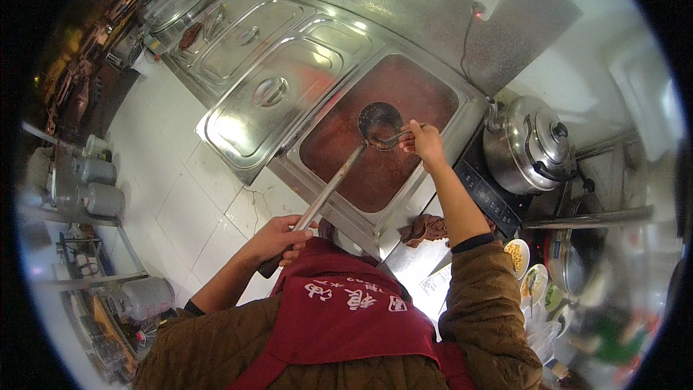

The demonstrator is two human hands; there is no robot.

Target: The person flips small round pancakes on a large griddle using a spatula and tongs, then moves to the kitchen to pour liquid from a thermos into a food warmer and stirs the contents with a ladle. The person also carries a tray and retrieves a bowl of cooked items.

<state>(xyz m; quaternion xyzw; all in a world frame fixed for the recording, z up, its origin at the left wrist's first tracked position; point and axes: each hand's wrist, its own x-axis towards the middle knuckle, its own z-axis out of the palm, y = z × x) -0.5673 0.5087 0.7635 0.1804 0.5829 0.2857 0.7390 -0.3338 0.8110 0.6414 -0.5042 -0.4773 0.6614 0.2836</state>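
Note:
My left hand (277, 242) grips the long metal handle of a ladle (380, 123). The dark bowl of this ladle rests at the surface of a reddish-brown liquid (341, 168) in a rectangular steel food pan (373, 216). Over the bowl, my right hand (422, 142) pinches the handle of a spoon (387, 142). The spoon's head dips into the ladle bowl, which holds some dark liquid, so its tip is hard to make out.
Steel lids (308, 81) cover the pans to the left. At right, a steel kettle (525, 146) stands by a black induction cooker (487, 197). A brown cloth (425, 229) and food bowls (517, 257) lie nearer. Gas cylinders (103, 199) stand far left; a cable (464, 51) hangs behind.

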